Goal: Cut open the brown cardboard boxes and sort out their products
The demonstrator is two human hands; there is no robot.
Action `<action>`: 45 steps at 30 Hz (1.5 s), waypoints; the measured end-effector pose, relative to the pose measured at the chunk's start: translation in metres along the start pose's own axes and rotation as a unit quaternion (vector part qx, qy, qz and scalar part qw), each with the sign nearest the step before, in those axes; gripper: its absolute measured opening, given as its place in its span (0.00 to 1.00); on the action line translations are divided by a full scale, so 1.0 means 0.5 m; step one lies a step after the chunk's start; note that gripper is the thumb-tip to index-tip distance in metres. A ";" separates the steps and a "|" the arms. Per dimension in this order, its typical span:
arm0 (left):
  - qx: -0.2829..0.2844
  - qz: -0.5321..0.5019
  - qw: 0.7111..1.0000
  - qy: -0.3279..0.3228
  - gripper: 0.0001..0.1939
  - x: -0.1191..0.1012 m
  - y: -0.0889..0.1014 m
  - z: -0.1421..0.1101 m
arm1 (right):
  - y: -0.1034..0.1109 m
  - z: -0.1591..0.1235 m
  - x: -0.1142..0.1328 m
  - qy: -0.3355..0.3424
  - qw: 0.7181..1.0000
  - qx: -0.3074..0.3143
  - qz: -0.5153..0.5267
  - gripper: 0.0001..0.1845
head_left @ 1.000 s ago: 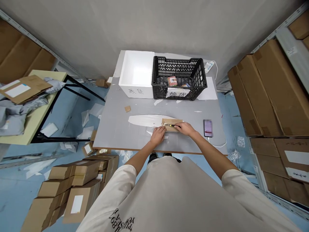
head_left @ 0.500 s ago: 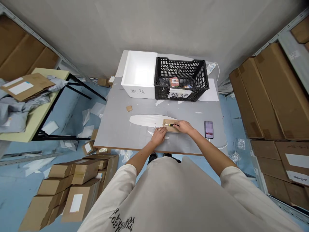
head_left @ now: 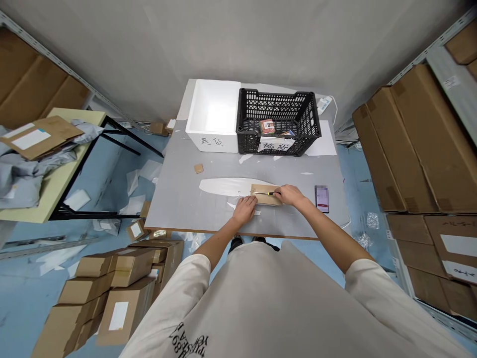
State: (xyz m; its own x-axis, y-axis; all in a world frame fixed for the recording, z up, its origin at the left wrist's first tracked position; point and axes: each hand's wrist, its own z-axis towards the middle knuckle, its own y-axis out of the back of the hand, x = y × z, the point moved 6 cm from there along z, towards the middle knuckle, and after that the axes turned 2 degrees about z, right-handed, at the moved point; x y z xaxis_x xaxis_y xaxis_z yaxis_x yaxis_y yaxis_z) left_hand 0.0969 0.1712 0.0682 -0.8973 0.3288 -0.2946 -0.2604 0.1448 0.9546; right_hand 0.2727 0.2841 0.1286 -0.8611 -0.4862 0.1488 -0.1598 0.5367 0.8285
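Observation:
A small brown cardboard box (head_left: pixel 265 199) lies flat near the front of the grey table. My right hand (head_left: pixel 291 194) is closed around the dark and yellow handle of a utility knife (head_left: pixel 274 193), whose thin blade points left across the box's top. At the box's front left corner, my left hand (head_left: pixel 245 209) grips the edge with its fingers bent. A ring shows on one of those fingers. The part of the box beneath my fingers is hidden.
Behind the hands stand a white foam box (head_left: pixel 212 143) and a black plastic crate (head_left: pixel 279 94) with small packages inside. A phone (head_left: pixel 322 199) lies to the right, a small brown piece (head_left: pixel 198 168) to the left. Stacked cartons (head_left: pixel 126 298) crowd the floor at left.
My right hand has drawn the knife a little to the right along the box. My left hand stays at the box's left corner.

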 end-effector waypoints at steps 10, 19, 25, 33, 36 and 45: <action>0.027 0.006 0.999 0.017 0.26 -0.011 0.012 0.011 | -0.011 -0.077 -0.161 -0.052 0.997 -0.021 0.049 0.22; 0.009 0.025 0.999 0.019 0.20 -0.054 0.016 0.072 | -0.049 -0.134 -0.294 -0.094 0.974 -0.033 0.205 0.26; 0.052 0.026 0.998 -0.014 0.26 -0.102 -0.009 0.143 | -0.097 -0.133 -0.278 -0.081 0.939 -0.029 0.332 0.24; 0.070 0.050 0.996 -0.010 0.21 -0.108 -0.026 0.164 | -0.117 -0.106 -0.274 -0.042 0.946 -0.018 0.320 0.20; 0.071 0.059 0.996 -0.007 0.22 -0.109 -0.029 0.165 | -0.107 -0.092 -0.276 -0.020 0.965 -0.022 0.259 0.20; 0.056 0.068 0.996 -0.004 0.21 -0.106 -0.043 0.161 | -0.058 -0.020 -0.244 0.053 0.995 -0.031 0.072 0.21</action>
State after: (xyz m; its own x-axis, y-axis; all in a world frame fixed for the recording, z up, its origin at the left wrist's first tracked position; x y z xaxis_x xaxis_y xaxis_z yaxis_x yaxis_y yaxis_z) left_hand 0.1787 0.2255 0.0596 -0.9189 0.3590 -0.1635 -0.0949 0.2012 0.9749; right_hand 0.3871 0.3211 0.0918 -0.8169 -0.4784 0.3223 -0.0047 0.5642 0.8257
